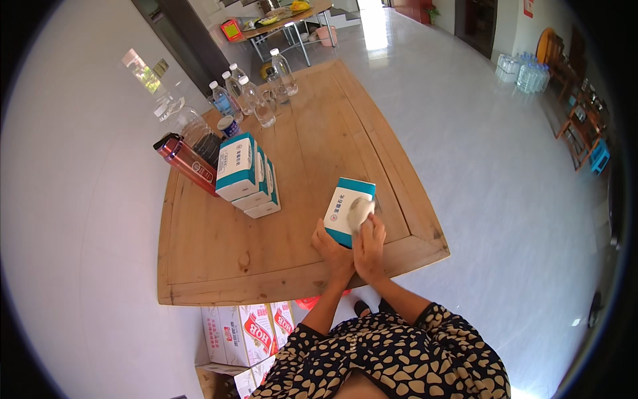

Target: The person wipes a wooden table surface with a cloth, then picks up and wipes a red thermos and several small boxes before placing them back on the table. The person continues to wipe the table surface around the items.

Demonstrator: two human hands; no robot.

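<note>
Teal-white box (pixel 339 205) lay on table (pixel 312 146), long axis running away from wearer — L hand (pixel 332 252) grasped its nr-left corner; R hand (pixel 369 247) pinched pale wad (pixel 359 213) (blurred, kind unclear) over its right side.

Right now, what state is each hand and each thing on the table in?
Left hand: against the front box's near end
Right hand: fingers closed on pale wad
Pale wad: held over front box, blurred
Front box: lying flat
Box pile: stacked
Red bottle: upright, lid on
White-capped bottles: upright, closed
</note>
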